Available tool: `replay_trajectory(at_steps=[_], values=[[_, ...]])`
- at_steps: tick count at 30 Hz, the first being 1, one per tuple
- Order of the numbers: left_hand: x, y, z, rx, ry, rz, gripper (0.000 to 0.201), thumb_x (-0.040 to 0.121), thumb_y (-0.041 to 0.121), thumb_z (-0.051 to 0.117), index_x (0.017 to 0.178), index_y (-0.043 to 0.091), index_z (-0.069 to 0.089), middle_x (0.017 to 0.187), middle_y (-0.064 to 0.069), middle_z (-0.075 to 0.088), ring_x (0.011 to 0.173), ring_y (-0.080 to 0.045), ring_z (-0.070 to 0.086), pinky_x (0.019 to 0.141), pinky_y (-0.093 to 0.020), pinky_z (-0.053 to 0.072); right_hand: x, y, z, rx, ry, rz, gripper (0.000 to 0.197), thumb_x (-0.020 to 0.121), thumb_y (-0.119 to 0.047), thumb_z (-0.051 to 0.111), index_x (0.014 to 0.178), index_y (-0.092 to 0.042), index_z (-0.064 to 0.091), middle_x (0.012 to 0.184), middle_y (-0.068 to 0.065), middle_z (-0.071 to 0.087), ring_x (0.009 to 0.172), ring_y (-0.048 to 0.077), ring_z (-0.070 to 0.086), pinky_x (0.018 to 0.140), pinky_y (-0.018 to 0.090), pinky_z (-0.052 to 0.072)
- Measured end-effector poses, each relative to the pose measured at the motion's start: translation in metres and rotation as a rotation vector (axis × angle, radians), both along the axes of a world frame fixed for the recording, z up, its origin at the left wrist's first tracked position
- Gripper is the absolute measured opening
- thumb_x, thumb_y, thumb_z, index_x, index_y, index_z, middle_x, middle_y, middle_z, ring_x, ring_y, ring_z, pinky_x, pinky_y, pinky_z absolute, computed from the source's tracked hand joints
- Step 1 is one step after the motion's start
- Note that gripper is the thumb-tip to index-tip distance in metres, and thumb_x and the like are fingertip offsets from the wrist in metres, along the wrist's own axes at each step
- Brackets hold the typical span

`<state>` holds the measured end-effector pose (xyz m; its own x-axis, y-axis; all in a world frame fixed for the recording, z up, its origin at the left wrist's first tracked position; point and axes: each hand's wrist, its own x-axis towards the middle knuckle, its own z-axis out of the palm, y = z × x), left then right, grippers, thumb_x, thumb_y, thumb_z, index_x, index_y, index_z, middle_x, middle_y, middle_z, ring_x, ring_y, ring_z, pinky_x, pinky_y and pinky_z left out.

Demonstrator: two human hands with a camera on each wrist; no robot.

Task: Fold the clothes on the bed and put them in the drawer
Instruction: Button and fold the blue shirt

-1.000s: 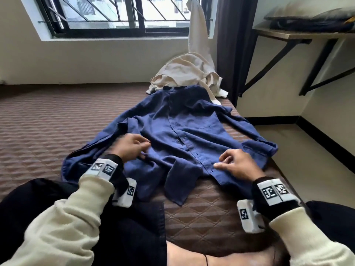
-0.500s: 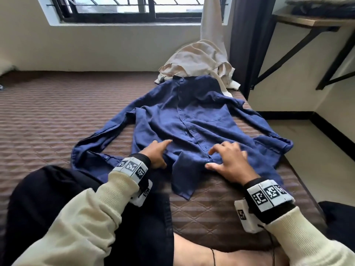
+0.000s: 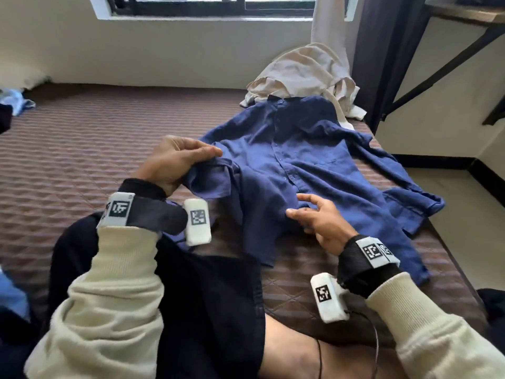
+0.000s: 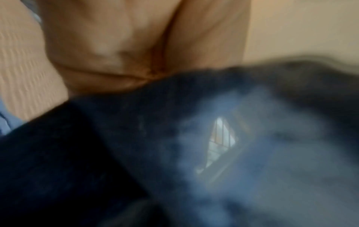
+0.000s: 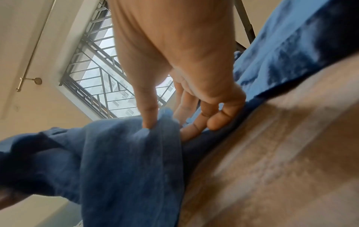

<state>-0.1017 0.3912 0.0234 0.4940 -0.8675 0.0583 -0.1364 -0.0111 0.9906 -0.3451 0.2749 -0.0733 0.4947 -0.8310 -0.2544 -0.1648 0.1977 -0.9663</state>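
Note:
A dark blue button-up shirt (image 3: 300, 160) lies front-up on the brown quilted bed (image 3: 95, 149), collar toward the window. My left hand (image 3: 191, 160) grips a bunched fold of its left sleeve and holds it raised off the bed. In the blurred left wrist view, the palm (image 4: 116, 46) sits above blue cloth (image 4: 233, 153). My right hand (image 3: 300, 209) rests with spread fingers on the shirt's lower front by the button strip. Seen from the right wrist, the thumb (image 5: 148, 119) presses into a fold of the shirt (image 5: 126, 161), and the other fingers lie loosely behind it.
A crumpled beige garment (image 3: 300, 69) lies behind the shirt's collar, near a dark curtain (image 3: 382, 50). Light blue clothes (image 3: 16, 101) sit at the far left. The bed's right edge drops to the floor (image 3: 451, 214). My dark-trousered legs (image 3: 191, 296) fill the near side.
My left hand left the shirt's front, moved left, and took hold of the left sleeve, lifting it. My right hand stayed on the lower front. The view tilted down and closer.

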Motion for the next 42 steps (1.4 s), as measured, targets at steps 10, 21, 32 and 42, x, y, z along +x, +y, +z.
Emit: replay_trajectory(at_steps=[10,21,32,42], values=[[0.059,-0.005,-0.040,0.330,-0.123,0.626,0.054,0.054,0.044,0.077,0.086,0.001,0.072,0.093,-0.016,0.074,0.089,-0.023,0.071,0.080,-0.044,0.058,-0.025,-0.001,0.012,-0.020,0.190,0.065,0.024,0.084,0.003,0.067,0.105,-0.007,0.063,0.077,0.010,0.066,0.062,0.018,0.059,0.059,0.031,0.052],[-0.106,-0.076,-0.055,0.415,0.386,-0.130,0.013,0.096,0.024,0.056,0.085,0.019,0.059,0.083,0.002,0.058,0.069,-0.014,0.054,0.062,-0.023,0.040,-0.057,-0.033,0.002,-0.566,1.009,0.235,0.057,0.066,-0.044,0.085,0.109,-0.015,0.061,0.106,0.009,0.063,0.107,0.027,0.058,0.090,0.035,0.047],[-0.127,-0.081,-0.104,0.530,0.332,-0.099,0.020,0.100,0.031,0.049,0.087,0.019,0.059,0.082,0.003,0.058,0.066,-0.006,0.051,0.057,-0.023,0.036,-0.062,-0.029,0.042,-0.578,0.441,-0.008,0.017,0.081,-0.004,0.063,0.090,-0.015,0.073,0.075,0.006,0.069,0.072,0.016,0.060,0.063,0.023,0.045],[-0.098,-0.073,-0.090,0.540,0.438,0.021,0.026,0.097,0.040,0.049,0.086,0.018,0.050,0.071,-0.001,0.044,0.057,-0.015,0.040,0.056,-0.024,0.032,-0.051,-0.016,0.027,-0.672,0.635,0.483,0.020,0.088,-0.022,0.069,0.107,-0.016,0.071,0.085,0.000,0.070,0.062,-0.004,0.054,0.060,0.005,0.039]])
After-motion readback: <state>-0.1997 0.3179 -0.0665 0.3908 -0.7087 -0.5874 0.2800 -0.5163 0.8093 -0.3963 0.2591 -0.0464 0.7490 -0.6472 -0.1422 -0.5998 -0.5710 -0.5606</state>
